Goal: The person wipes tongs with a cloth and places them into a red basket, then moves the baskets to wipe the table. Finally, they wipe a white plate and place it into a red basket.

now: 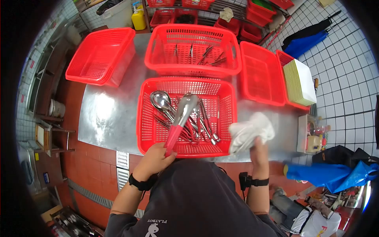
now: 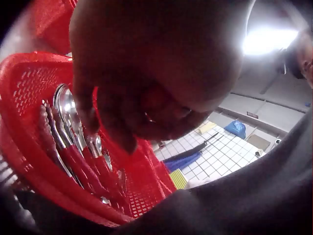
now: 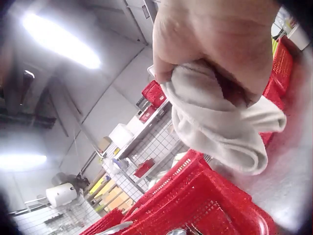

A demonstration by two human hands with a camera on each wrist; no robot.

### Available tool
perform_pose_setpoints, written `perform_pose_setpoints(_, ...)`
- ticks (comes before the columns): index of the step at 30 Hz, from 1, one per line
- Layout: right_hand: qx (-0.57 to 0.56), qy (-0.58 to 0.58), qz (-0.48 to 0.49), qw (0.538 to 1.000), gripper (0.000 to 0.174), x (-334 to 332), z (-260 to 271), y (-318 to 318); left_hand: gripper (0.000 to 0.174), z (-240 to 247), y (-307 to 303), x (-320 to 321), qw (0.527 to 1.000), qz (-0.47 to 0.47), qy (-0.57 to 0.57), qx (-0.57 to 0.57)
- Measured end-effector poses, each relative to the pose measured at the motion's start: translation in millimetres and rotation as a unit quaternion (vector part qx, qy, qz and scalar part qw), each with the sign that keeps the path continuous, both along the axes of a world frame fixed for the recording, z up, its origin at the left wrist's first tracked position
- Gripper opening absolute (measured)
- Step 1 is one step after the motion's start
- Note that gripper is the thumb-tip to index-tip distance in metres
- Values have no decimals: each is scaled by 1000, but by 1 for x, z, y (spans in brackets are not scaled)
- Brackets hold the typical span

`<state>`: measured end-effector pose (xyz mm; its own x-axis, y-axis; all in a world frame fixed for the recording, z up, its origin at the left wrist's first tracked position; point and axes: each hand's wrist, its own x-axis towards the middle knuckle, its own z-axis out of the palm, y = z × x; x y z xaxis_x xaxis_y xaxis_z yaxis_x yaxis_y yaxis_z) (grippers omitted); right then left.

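Note:
My left hand grips the red handle of a metal serving tool whose wide steel end points away from me, over the near red basket. Inside that basket lie steel spoons and tongs with red handles, seen also in the left wrist view, where the spoons are beside my left hand. A bunched white cloth is in my right hand, to the right of the basket; the right wrist view shows the fingers curled into the cloth.
Behind the near basket stands another red basket with thin metal utensils. Stacked red baskets are at the left of the steel table. A red tray and a stack of pale green and white items stand at the right.

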<state>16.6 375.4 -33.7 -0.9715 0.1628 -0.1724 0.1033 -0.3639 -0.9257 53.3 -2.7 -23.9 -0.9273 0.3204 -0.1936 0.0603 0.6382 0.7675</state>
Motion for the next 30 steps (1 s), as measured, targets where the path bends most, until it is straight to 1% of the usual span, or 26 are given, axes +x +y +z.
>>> perform_pose_setpoints(1,-24,-5,34,999,56,1,-6,-11,31,5,6,-3,999,-32,25,-9)
perform_pose_setpoints(2,-46,-11,67,997,61,1,-11,-22,31,9,11,-4,999,-34,25,-8)
perform_pose_setpoints(4,-106,-31,89,990,65,-1,-29,-50,37,17,21,-6,983,-178,35,-17)
perform_pose_setpoints(5,-126,-45,85,987,62,-4,-31,-57,37,21,28,-6,983,-178,35,-16)
perform_pose_setpoints(6,-145,-58,80,984,60,-6,-31,-64,38,24,34,-6,973,-227,18,-28)
perform_pose_setpoints(7,-165,-71,75,981,57,-8,-31,-72,39,24,34,-6,971,-237,16,-34)
perform_pose_setpoints(9,-212,-102,60,970,49,-14,-36,-66,41,25,33,-6,966,-255,11,-46)
perform_pose_setpoints(11,-238,-124,54,962,44,-17,-39,-59,39,26,30,-10,963,-258,35,-63)
perform_pose_setpoints(13,-229,-130,64,963,44,-14,-39,-57,38,20,30,-7,963,-260,21,-66)
perform_pose_setpoints(14,-205,-121,47,970,44,-13,-37,-58,37,19,31,-7,962,-264,5,-71)
perform_pose_setpoints(15,-181,-113,31,976,44,-11,-36,-59,37,17,31,-6,963,-261,3,-71)
perform_pose_setpoints(16,-182,-115,33,976,44,-11,-38,-59,37,15,31,-6,970,-236,9,-53)
perform_pose_setpoints(17,-152,-96,29,983,43,-11,-40,-56,36,12,32,-5,976,-212,15,-35)
perform_pose_setpoints(18,-122,-77,25,989,43,-11,-42,-52,34,9,30,-5,978,-205,39,-14)
perform_pose_setpoints(19,-123,-78,23,989,43,-12,-43,-47,34,9,28,-5,978,-207,37,-14)
perform_pose_setpoints(20,-151,-93,-47,983,42,-14,-43,-41,34,10,26,-4,978,-204,45,-12)
perform_pose_setpoints(22,-179,-106,-123,970,41,-20,-56,-4,34,9,18,-3,978,-203,52,-10)
perform_pose_setpoints(23,-191,-111,-161,962,41,-23,-62,15,34,7,11,-2,983,-175,45,-28)
perform_pose_setpoints(24,-177,-94,-208,957,41,-22,-69,38,33,5,4,-1,987,-148,38,-47)
perform_pose_setpoints(25,-171,-86,-232,954,41,-19,-69,46,33,4,-1,-1,987,-149,38,-49)
perform_pose_setpoints(26,-165,-78,-255,950,41,-16,-69,54,32,4,-6,1,992,-94,30,-74)
perform_pose_setpoints(27,-98,-85,-290,948,42,-11,-59,55,31,0,-10,3,994,-67,26,-86)
perform_pose_setpoints(28,-65,-88,-308,945,42,-6,-58,58,31,-5,-14,5,994,-40,22,-97)
perform_pose_setpoints(29,-31,-93,-326,940,42,-1,-57,61,33,-18,-17,7,996,30,27,-86)
perform_pose_setpoints(30,12,-116,-338,934,41,5,-67,66,34,-24,-16,7,994,65,30,-80)
